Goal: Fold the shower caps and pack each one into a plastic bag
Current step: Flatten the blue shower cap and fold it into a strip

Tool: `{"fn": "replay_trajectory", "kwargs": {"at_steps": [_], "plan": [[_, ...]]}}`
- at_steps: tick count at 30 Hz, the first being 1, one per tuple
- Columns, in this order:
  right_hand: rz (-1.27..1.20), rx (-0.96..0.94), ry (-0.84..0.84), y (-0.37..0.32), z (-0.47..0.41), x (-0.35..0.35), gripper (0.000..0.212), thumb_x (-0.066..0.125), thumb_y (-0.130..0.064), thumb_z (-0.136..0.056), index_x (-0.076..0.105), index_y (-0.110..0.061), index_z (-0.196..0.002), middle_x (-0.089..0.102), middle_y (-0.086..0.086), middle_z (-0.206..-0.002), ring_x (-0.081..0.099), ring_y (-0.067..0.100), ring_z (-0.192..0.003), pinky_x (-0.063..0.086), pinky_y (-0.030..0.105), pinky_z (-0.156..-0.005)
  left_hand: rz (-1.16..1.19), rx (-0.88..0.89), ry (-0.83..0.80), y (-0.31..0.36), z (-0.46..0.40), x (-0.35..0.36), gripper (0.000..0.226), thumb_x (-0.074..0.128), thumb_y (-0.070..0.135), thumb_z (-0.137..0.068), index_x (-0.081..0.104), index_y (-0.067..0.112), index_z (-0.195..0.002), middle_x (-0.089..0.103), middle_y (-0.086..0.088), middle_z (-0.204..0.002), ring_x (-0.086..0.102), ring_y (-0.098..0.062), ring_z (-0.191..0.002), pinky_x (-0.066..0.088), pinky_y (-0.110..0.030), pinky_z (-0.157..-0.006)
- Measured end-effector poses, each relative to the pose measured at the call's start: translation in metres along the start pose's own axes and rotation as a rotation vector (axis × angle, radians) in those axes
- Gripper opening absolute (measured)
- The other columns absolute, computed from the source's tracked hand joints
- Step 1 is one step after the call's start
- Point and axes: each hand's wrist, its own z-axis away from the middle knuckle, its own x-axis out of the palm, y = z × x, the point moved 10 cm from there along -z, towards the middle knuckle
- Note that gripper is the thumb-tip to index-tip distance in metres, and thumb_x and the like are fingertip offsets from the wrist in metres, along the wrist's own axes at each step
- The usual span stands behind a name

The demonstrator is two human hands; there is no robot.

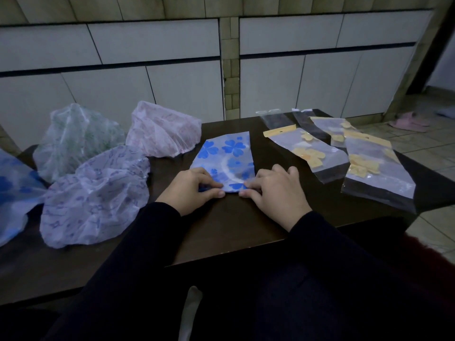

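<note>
On a dark table [229,232], from the left: a blue-flowered shower cap [12,190], unfolded, cut off by the frame edge; a green-patterned cap [76,139] behind; a purple-patterned cap [96,195] nearer the front edge; a pink-patterned cap [163,130] toward the back, all loose and puffed. At centre, a blue-clover cap [225,156], folded flat into a rough rectangle; the left hand [190,190] pinches its near left corner with curled fingers and thumb, the right hand [275,193] likewise grips its near right corner. To the right, plastic bags lie flat: two clear ones [273,118] at the back, contents not discernible; three with yellow header strips, the nearest-centre bag [310,153], a back bag [332,129] and the outermost bag [376,173], each holding a folded yellow-flowered piece. No legible writing on any header or bag.
</note>
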Motion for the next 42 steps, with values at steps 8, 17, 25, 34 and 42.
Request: {"fn": "replay_trajectory", "kwargs": {"at_steps": [8, 17, 25, 34, 42], "plan": [[0.023, -0.181, 0.072, -0.006, -0.005, -0.006, 0.037, 0.047, -0.054, -0.094, 0.069, -0.033, -0.113, 0.06, -0.015, -0.104, 0.043, 0.013, -0.1, 0.029, 0.037, -0.089, -0.108, 0.12, 0.08, 0.008, -0.002, -0.005, 0.019, 0.067, 0.033, -0.087, 0.076, 0.017, -0.09, 0.06, 0.009, -0.082, 0.054, -0.006, -0.08, 0.04, -0.018, -0.076], [-0.26, 0.095, 0.024, 0.023, -0.029, 0.012, 0.03, 0.049, -0.053, -0.093, 0.067, -0.03, -0.091, 0.063, -0.012, -0.084, 0.054, 0.01, -0.087, 0.029, 0.036, -0.091, 0.002, -0.128, 0.104, -0.016, -0.013, -0.005, 0.013, 0.064, 0.039, -0.088, 0.063, 0.027, -0.084, 0.061, 0.009, -0.08, 0.054, -0.002, -0.074, 0.034, -0.011, -0.062], [-0.244, 0.17, 0.013, 0.023, -0.031, 0.021, 0.025, 0.041, -0.047, -0.099, 0.058, -0.031, -0.103, 0.064, -0.008, -0.089, 0.058, 0.012, -0.084, 0.029, 0.038, -0.092, -0.018, -0.153, 0.156, -0.016, -0.015, -0.009, 0.015, 0.064, 0.039, -0.088, 0.065, 0.025, -0.088, 0.06, 0.005, -0.083, 0.054, -0.009, -0.081, 0.036, -0.021, -0.067], [-0.334, 0.143, 0.117, 0.025, -0.032, 0.013, 0.014, 0.062, -0.046, -0.089, 0.058, -0.036, -0.097, 0.048, -0.012, -0.095, 0.053, 0.006, -0.082, 0.05, 0.032, -0.083, -0.106, 0.02, 0.257, -0.002, -0.015, -0.012, 0.01, 0.07, 0.03, -0.085, 0.068, 0.023, -0.092, 0.048, 0.007, -0.101, 0.045, -0.008, -0.095, 0.04, -0.024, -0.085], [-0.31, 0.108, -0.046, 0.024, -0.03, 0.021, 0.024, 0.053, -0.044, -0.095, 0.067, -0.037, -0.113, 0.056, -0.016, -0.109, 0.053, 0.008, -0.104, 0.034, 0.037, -0.092, -0.097, 0.046, 0.141, -0.001, -0.014, -0.002, 0.019, 0.058, 0.021, -0.091, 0.073, 0.025, -0.102, 0.059, 0.009, -0.099, 0.053, -0.007, -0.098, 0.04, -0.021, -0.09]]}}
